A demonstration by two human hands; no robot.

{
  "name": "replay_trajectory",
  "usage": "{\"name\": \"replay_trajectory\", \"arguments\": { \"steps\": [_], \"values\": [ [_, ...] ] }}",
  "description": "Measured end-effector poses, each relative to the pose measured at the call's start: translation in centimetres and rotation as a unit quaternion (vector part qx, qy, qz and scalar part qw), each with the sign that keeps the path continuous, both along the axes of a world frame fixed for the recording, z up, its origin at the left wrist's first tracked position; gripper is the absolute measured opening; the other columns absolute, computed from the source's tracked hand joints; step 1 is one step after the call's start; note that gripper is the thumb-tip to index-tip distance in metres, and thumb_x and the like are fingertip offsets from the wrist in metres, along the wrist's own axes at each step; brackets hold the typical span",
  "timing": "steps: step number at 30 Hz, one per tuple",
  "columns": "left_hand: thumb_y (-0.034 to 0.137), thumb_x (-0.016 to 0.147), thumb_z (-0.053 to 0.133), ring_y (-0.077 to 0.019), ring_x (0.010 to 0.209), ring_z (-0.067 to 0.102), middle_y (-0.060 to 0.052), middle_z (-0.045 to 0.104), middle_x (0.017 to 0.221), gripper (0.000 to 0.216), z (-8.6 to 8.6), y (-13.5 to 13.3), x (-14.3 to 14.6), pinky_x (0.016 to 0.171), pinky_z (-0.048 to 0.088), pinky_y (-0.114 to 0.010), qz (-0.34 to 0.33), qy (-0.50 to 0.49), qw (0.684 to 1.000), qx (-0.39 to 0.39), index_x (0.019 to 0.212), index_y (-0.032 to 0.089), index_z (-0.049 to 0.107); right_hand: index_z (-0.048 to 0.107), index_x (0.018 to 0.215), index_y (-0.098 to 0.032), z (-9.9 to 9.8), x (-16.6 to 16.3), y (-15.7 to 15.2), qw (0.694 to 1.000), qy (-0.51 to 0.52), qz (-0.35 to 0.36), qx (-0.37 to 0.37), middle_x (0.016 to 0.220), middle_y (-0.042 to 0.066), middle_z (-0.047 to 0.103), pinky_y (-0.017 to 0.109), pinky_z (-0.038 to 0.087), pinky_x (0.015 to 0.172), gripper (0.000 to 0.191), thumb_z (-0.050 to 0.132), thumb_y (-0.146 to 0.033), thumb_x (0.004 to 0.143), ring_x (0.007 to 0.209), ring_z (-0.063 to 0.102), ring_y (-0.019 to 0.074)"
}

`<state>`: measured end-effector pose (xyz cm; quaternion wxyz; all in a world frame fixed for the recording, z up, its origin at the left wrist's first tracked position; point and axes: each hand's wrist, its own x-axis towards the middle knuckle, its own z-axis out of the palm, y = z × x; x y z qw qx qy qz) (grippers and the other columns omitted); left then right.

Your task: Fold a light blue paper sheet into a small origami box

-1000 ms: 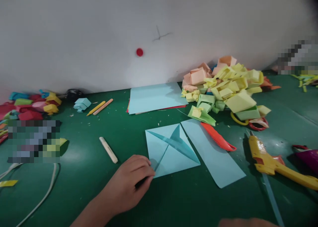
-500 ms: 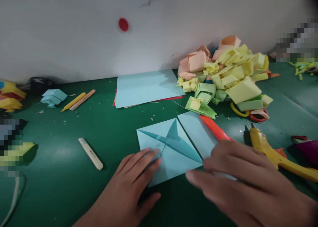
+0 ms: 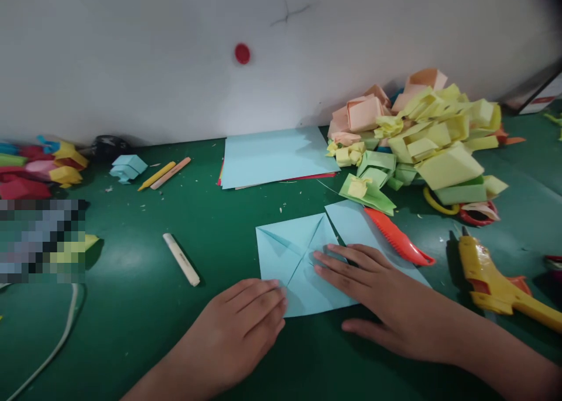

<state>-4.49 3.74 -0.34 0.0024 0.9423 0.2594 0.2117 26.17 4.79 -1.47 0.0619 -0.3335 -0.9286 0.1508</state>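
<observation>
Your right hand [image 3: 377, 295] now lies flat and open on the blue folded square [image 3: 281, 252], and its raised flap is pressed down. Your left hand [image 3: 237, 325], also open, pins the near edge. The square lies mid-table with equal sides, its far corner towards the paper pile [image 3: 421, 137].

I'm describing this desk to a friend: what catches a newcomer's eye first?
Both hands lie flat on a creased light blue paper square at centre, the left hand at its near edge, the right hand on its right half. At the back right sits a heap of folded yellow, peach and green paper; a yellow glue gun lies far right.
</observation>
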Motion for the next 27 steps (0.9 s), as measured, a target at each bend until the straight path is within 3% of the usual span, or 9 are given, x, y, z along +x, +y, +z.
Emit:
{"name": "replay_trajectory", "arguments": {
  "steps": [9,13,18,21,24,27],
  "values": [
    [0.015,0.104,0.047,-0.0184,0.086,0.074,-0.008,0.077,0.101,0.022,0.2,0.1,-0.4,0.077,0.063,-0.031,0.010,-0.074,0.996,-0.046,0.110,0.015,0.068,0.033,0.159,-0.023,-0.7,-0.9,-0.5,0.999,0.010,0.005,0.043,0.162,0.007,0.038,0.054,0.033,0.123,0.059,0.049,-0.020,0.102,0.151,0.032,0.0259],
    [0.017,0.105,0.049,-0.0178,0.089,0.072,-0.007,0.076,0.101,0.020,0.1,0.2,-0.8,0.080,0.061,-0.031,0.023,-0.105,0.990,-0.088,0.112,0.018,0.067,0.033,0.159,-0.022,-0.7,-0.9,-0.3,0.999,0.018,0.013,0.048,0.162,0.006,0.037,0.051,0.034,0.123,0.064,0.043,-0.009,0.098,0.151,0.031,0.0236],
    [0.017,0.103,0.053,-0.0158,0.085,0.069,-0.004,0.074,0.098,0.018,-0.4,0.3,-1.3,0.076,0.059,-0.029,0.018,-0.133,0.984,-0.117,0.116,0.020,0.066,0.032,0.159,-0.023,-0.7,-0.6,0.0,0.997,0.060,0.006,0.048,0.157,0.006,0.047,0.046,0.040,0.120,0.066,0.040,-0.006,0.097,0.147,0.040,0.0211],
    [0.017,0.102,0.055,-0.0171,0.084,0.067,-0.005,0.073,0.096,0.023,-0.5,0.3,-1.5,0.077,0.058,-0.031,0.009,-0.117,0.986,-0.114,0.124,0.019,0.062,0.030,0.160,-0.022,-0.5,-0.3,0.2,0.995,0.071,0.014,0.063,0.153,0.007,0.052,0.045,0.043,0.118,0.068,0.039,-0.003,0.096,0.144,0.045,0.0202],
    [0.017,0.100,0.057,-0.0207,0.096,0.068,-0.008,0.073,0.106,0.031,-0.5,0.4,-1.5,0.086,0.058,-0.036,0.010,-0.081,0.988,-0.132,0.132,0.019,0.059,0.027,0.161,-0.021,-0.3,0.0,0.4,0.994,0.076,0.028,0.071,0.152,0.007,0.054,0.043,0.045,0.117,0.070,0.039,-0.001,0.095,0.142,0.047,0.0189],
    [0.012,0.099,0.054,-0.0208,0.097,0.069,-0.008,0.073,0.107,0.027,-0.4,0.5,-1.6,0.086,0.058,-0.036,0.013,-0.073,0.988,-0.133,0.122,0.021,0.064,0.033,0.159,-0.022,-0.2,0.5,0.6,0.993,0.095,0.045,0.062,0.150,0.006,0.056,0.041,0.044,0.117,0.068,0.039,-0.001,0.094,0.142,0.048,0.0177]
  ]
}}
